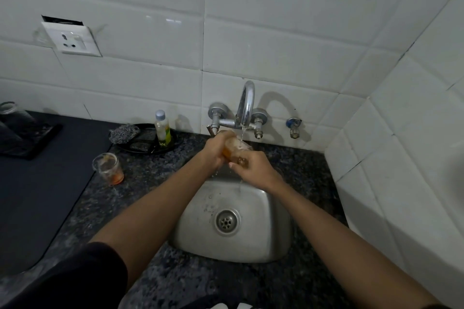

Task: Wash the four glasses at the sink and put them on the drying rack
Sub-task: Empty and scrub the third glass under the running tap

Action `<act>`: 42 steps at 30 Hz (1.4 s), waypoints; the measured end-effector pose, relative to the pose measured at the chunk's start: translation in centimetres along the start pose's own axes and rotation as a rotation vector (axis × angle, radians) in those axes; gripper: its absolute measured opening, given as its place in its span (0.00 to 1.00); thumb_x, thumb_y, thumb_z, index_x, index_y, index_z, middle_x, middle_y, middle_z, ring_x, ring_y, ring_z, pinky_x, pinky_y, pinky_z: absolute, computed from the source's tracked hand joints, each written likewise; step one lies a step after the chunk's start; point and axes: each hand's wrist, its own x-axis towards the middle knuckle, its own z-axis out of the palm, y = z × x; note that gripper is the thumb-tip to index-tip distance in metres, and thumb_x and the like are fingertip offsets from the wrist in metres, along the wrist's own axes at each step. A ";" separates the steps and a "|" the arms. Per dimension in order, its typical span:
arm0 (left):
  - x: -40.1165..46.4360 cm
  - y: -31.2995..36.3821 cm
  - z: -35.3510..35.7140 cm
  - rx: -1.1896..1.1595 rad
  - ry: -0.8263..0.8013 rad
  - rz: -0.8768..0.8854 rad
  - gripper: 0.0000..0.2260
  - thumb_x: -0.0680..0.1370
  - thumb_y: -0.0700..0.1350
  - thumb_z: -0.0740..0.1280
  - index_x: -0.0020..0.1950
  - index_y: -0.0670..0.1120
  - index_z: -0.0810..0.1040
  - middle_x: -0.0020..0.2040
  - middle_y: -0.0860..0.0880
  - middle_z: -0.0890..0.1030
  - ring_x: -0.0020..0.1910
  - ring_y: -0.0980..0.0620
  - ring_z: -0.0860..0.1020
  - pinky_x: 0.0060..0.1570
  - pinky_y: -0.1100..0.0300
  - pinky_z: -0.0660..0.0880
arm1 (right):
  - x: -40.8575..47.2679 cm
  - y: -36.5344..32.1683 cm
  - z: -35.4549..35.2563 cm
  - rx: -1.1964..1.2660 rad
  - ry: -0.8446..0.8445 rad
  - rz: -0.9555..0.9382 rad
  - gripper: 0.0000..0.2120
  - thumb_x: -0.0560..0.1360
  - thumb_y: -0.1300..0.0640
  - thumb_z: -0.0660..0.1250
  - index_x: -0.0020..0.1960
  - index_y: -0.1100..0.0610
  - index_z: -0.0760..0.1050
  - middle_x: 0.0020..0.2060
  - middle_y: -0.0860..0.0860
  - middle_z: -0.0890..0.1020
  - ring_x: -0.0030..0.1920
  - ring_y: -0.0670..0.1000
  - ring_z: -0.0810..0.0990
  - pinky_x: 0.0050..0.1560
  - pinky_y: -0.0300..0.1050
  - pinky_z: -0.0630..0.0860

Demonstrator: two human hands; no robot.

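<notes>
Sleeve (75, 281): dark fabric, lower left of frame, on the left upper arm; both forearms bare, converging toward centre.
Sink (276, 233): small brushed-steel basin, rounded corners, round perforated drain; set in speckled dark stone counter (155, 178).
Left hand (213, 152): fingers curled round the upper, far end of the held glass, gripping it.
Right hand (253, 169): fingers wrapped on the near, lower end of the same glass, gripping it.
Held glass (232, 147): centre of frame, above the sink's back edge, under the tap; clear, orange-tinted residue. Long axis tilted, running from lower right up to upper left; which end is the mouth, cannot tell.
Tap (247, 103): chrome, curved spout, wall-mounted; thin stream of water falling onto the glass.
Second glass (109, 168): upright on counter, centre left, well apart from the sink; clear, reddish dregs at base.
Bottle (162, 130): small, clear plastic, yellowish liquid, standing on a dark tray beside a grey scrubber (124, 133).
Wall: glossy white tiles; white socket (72, 40), upper left.
</notes>
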 end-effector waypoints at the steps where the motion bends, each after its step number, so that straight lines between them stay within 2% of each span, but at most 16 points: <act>1: -0.1 -0.3 0.0 0.000 0.038 0.020 0.31 0.66 0.46 0.77 0.66 0.36 0.77 0.55 0.36 0.84 0.46 0.41 0.85 0.44 0.48 0.82 | -0.2 0.2 0.1 0.038 -0.013 0.019 0.10 0.76 0.51 0.74 0.54 0.55 0.85 0.40 0.49 0.85 0.40 0.47 0.84 0.46 0.52 0.83; 4: -0.6 -0.9 -0.2 -0.038 0.085 0.068 0.39 0.62 0.46 0.80 0.71 0.38 0.73 0.51 0.39 0.84 0.42 0.44 0.86 0.40 0.51 0.81 | -1.0 0.4 0.4 0.138 -0.062 0.074 0.05 0.77 0.53 0.75 0.52 0.51 0.85 0.39 0.44 0.84 0.39 0.42 0.82 0.44 0.43 0.80; 7: -0.7 -1.5 -0.6 -0.044 0.119 0.115 0.44 0.59 0.48 0.81 0.73 0.39 0.71 0.58 0.36 0.82 0.47 0.41 0.86 0.40 0.51 0.82 | -1.4 0.6 0.7 0.267 -0.054 0.157 0.07 0.75 0.53 0.77 0.53 0.52 0.86 0.44 0.47 0.88 0.46 0.46 0.86 0.51 0.47 0.83; 11: -2.1 -1.5 -0.5 -0.021 0.138 0.223 0.38 0.63 0.48 0.81 0.69 0.36 0.72 0.61 0.34 0.80 0.49 0.41 0.84 0.39 0.52 0.82 | -2.4 0.8 1.0 0.418 0.011 0.250 0.09 0.73 0.56 0.80 0.52 0.57 0.86 0.45 0.51 0.89 0.47 0.51 0.88 0.54 0.54 0.85; 14: -3.1 -1.4 -0.5 0.098 0.157 0.266 0.26 0.72 0.44 0.78 0.65 0.44 0.70 0.58 0.42 0.78 0.54 0.44 0.82 0.51 0.44 0.83 | -3.2 0.8 1.1 0.449 0.077 0.287 0.08 0.73 0.57 0.81 0.48 0.59 0.85 0.41 0.54 0.88 0.45 0.57 0.88 0.49 0.59 0.86; 16: -3.7 -1.3 -0.3 0.126 0.157 0.291 0.24 0.74 0.42 0.77 0.65 0.48 0.70 0.57 0.46 0.78 0.54 0.46 0.81 0.54 0.45 0.83 | -3.7 0.8 1.0 0.386 0.110 0.282 0.07 0.74 0.56 0.80 0.47 0.59 0.85 0.40 0.53 0.87 0.43 0.56 0.87 0.47 0.53 0.86; 17: -3.9 -1.2 -0.3 0.151 0.161 0.311 0.24 0.74 0.41 0.77 0.65 0.48 0.70 0.56 0.47 0.78 0.52 0.48 0.81 0.52 0.48 0.83 | -4.0 0.8 0.8 0.322 0.123 0.263 0.06 0.74 0.56 0.79 0.47 0.58 0.85 0.40 0.52 0.87 0.42 0.52 0.86 0.46 0.43 0.85; 19: -4.2 -1.1 -0.2 0.217 0.150 0.366 0.24 0.75 0.41 0.76 0.66 0.47 0.70 0.55 0.49 0.77 0.50 0.50 0.81 0.49 0.52 0.83 | -4.6 0.7 0.5 0.166 0.144 0.214 0.05 0.75 0.56 0.78 0.47 0.58 0.85 0.41 0.49 0.87 0.40 0.41 0.82 0.41 0.26 0.74; 21: -4.4 -1.1 -0.1 0.280 0.129 0.422 0.24 0.74 0.41 0.77 0.65 0.47 0.70 0.58 0.47 0.77 0.53 0.47 0.81 0.53 0.47 0.83 | -5.0 0.7 0.4 0.053 0.143 0.190 0.05 0.76 0.57 0.77 0.50 0.58 0.85 0.43 0.48 0.86 0.40 0.36 0.78 0.39 0.22 0.69; 25: -4.6 -1.2 -0.1 0.393 0.127 0.548 0.24 0.72 0.38 0.77 0.64 0.47 0.71 0.57 0.47 0.78 0.55 0.45 0.82 0.55 0.46 0.82 | -5.1 0.4 0.4 -0.031 0.142 0.170 0.10 0.77 0.58 0.75 0.58 0.58 0.84 0.49 0.51 0.86 0.44 0.42 0.78 0.39 0.19 0.67; 28: -4.5 -1.3 -0.3 0.438 0.102 0.670 0.25 0.71 0.37 0.78 0.64 0.46 0.72 0.55 0.47 0.81 0.53 0.48 0.83 0.54 0.50 0.82 | -4.8 0.3 0.2 -0.086 0.156 0.127 0.16 0.77 0.57 0.74 0.64 0.56 0.80 0.56 0.50 0.84 0.50 0.44 0.80 0.41 0.23 0.68; 32: -4.6 -1.6 -0.4 0.447 0.101 0.853 0.24 0.72 0.40 0.79 0.63 0.45 0.73 0.54 0.50 0.82 0.52 0.52 0.83 0.54 0.55 0.81 | -4.0 0.8 0.4 -0.177 0.177 0.007 0.26 0.78 0.57 0.73 0.74 0.55 0.72 0.66 0.51 0.78 0.64 0.52 0.78 0.60 0.47 0.77; 34: -4.4 -1.5 -0.4 0.407 0.118 0.883 0.23 0.73 0.42 0.79 0.64 0.46 0.73 0.56 0.49 0.81 0.54 0.52 0.82 0.55 0.56 0.81 | -3.6 0.7 0.3 -0.213 0.179 -0.070 0.31 0.77 0.60 0.73 0.78 0.55 0.67 0.71 0.52 0.73 0.69 0.53 0.75 0.67 0.50 0.76; 37: -3.9 -1.0 -0.2 0.294 0.140 0.796 0.22 0.74 0.45 0.78 0.64 0.46 0.74 0.59 0.48 0.80 0.58 0.50 0.82 0.56 0.54 0.81 | -3.0 0.3 0.5 -0.256 0.164 -0.167 0.36 0.78 0.64 0.72 0.82 0.58 0.61 0.78 0.56 0.67 0.76 0.55 0.68 0.75 0.51 0.71; 40: -3.3 -0.4 0.2 0.148 0.169 0.567 0.21 0.76 0.48 0.76 0.65 0.44 0.73 0.59 0.48 0.79 0.55 0.50 0.82 0.52 0.54 0.82 | -1.7 0.3 0.9 -0.281 0.216 -0.303 0.35 0.78 0.72 0.68 0.82 0.64 0.58 0.79 0.62 0.65 0.79 0.58 0.65 0.78 0.53 0.66; 42: -2.2 0.0 -0.1 0.075 0.096 0.413 0.24 0.74 0.53 0.75 0.64 0.42 0.76 0.61 0.41 0.81 0.56 0.45 0.83 0.53 0.48 0.83 | -0.6 0.3 0.9 -0.293 0.230 -0.388 0.34 0.79 0.74 0.65 0.82 0.65 0.59 0.79 0.63 0.65 0.80 0.58 0.63 0.79 0.53 0.64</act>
